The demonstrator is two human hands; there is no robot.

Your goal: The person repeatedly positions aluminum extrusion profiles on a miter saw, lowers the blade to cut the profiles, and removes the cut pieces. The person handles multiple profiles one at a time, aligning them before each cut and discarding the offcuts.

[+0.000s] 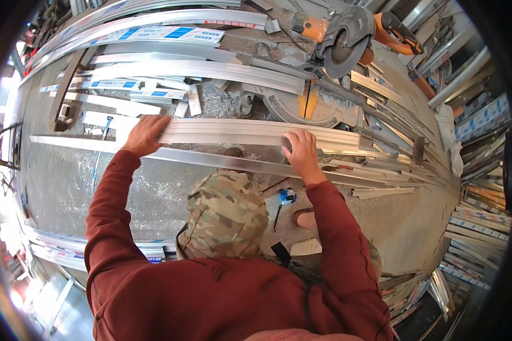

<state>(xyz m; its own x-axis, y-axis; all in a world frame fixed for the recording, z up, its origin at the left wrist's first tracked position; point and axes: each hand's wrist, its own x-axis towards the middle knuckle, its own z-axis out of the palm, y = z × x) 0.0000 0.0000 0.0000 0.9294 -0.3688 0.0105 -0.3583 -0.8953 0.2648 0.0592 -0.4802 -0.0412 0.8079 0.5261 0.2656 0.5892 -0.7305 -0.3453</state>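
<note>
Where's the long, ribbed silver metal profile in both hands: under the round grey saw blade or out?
Out: the profile crosses on the near side of the blade, with two flat yellow plates visible between them.

Blown-out glare along left edge

Both hands (147, 135) (303, 153) hold a profile (227, 132) — long, ridged.

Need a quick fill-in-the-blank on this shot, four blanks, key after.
1. The left hand and right hand are on the ____ (same/different) long profile.
2. Nearer the saw is the ____ hand.
3. The saw's handle is black and ____.
4. The trousers have a ____ pattern.

Missing words: same; right; orange; camouflage.
</note>
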